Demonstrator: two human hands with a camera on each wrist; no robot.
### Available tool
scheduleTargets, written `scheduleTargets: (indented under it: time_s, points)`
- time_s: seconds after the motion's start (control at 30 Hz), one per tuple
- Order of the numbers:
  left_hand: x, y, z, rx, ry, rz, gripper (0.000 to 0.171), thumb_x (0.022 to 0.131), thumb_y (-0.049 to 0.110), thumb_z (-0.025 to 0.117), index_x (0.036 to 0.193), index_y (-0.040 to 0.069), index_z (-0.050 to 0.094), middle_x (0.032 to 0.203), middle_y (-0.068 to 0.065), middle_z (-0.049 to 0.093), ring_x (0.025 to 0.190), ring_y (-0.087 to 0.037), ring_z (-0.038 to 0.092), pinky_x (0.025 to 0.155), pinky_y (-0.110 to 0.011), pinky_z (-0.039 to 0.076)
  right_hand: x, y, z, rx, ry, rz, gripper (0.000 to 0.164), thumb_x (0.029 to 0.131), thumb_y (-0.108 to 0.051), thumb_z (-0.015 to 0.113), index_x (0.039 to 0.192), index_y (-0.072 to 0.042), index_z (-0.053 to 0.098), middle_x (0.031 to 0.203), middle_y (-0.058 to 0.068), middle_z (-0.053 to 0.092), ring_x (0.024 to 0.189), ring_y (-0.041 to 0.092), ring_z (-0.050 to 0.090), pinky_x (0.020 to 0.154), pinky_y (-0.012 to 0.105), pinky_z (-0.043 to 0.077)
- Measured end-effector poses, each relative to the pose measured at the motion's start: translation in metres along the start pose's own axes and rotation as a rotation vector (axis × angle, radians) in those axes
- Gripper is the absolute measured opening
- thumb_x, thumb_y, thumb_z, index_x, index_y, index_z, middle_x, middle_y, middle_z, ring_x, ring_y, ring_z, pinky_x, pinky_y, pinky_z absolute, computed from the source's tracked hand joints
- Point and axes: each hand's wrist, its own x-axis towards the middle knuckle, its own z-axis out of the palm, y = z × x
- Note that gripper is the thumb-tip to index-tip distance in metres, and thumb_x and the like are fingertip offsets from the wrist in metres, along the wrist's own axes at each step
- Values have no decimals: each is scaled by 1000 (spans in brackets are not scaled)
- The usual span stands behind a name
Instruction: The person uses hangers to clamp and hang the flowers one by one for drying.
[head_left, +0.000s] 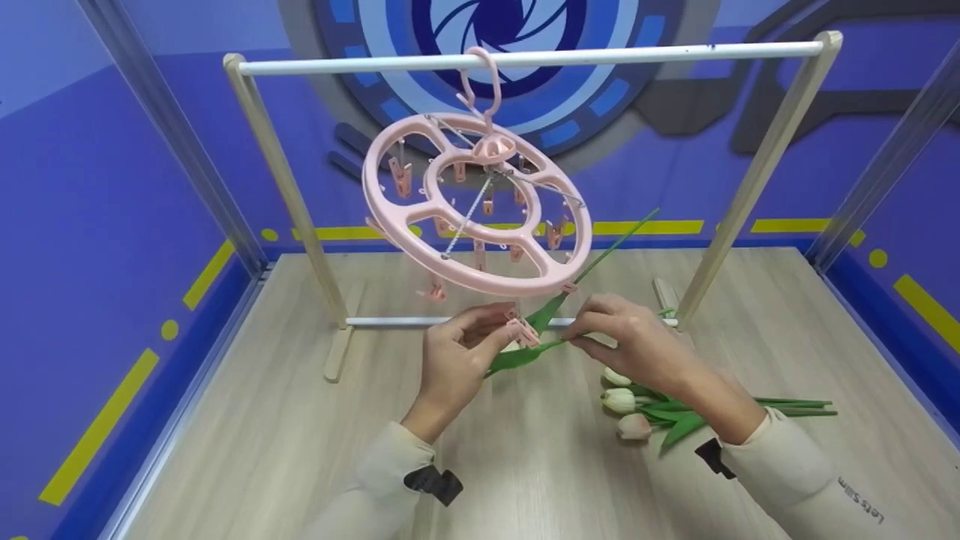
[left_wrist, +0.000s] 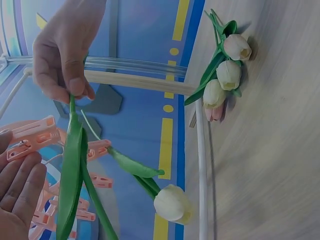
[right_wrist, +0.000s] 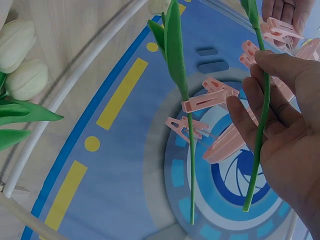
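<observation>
My left hand (head_left: pixel 454 367) pinches a pink clothespin (head_left: pixel 527 332) that hangs from the round pink drying hanger (head_left: pixel 495 283). Close to its right, my right hand (head_left: pixel 637 341) holds a tulip's green stem (right_wrist: pixel 265 110) between thumb and fingers. That stem runs beside the clothespin, its long leaf (left_wrist: pixel 71 180) pointing downward in the left wrist view; its flower is out of sight there. A second tulip, with a white flower (left_wrist: pixel 171 204), hangs upside down, its stem (right_wrist: pixel 192 165) caught in another clothespin (right_wrist: pixel 204 101) of the hanger.
The hanger hooks over the white top bar (head_left: pixel 637 54) of a wooden-legged rack. Several tulips (head_left: pixel 619 401) lie on the wooden table below my right forearm. A lower white bar (head_left: pixel 390 321) crosses behind my hands. Blue panels (head_left: pixel 82 247) enclose the sides and back.
</observation>
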Motion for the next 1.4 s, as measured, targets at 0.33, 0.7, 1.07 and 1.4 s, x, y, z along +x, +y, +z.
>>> scheduleTargets:
  time_s: [0.33,0.7,1.07,1.4]
  points:
    - [2,3,1,-18,-9,6,25,93,12,85,115,4,79,106,0,80,92,-18,76,83,-35,65,14,-8,3,-11,5,-42,27,85,6,86,106,-8,77,111,0,73,103,20,68,84,39,64]
    - [2,3,0,-16,-25,-9,25,94,10,84,117,2,78,106,-2,79,94,-18,76,85,-34,64,17,-11,5,22,0,-55,25,87,6,84,106,-8,77,110,0,72,101,18,67,82,35,64]
    - [3,4,-1,-13,-35,-15,24,95,13,83,116,4,79,104,0,80,95,-17,76,85,-35,65,18,-10,7,28,10,-83,28,87,8,84,106,-10,77,107,0,71,99,18,67,81,37,64]
    - [2,3,-1,-8,-39,-14,24,95,13,83,117,4,79,105,0,80,96,-17,76,86,-35,64,18,-10,7,35,-5,-63,25,88,6,84,106,-9,77,108,0,71,100,18,67,82,38,63]
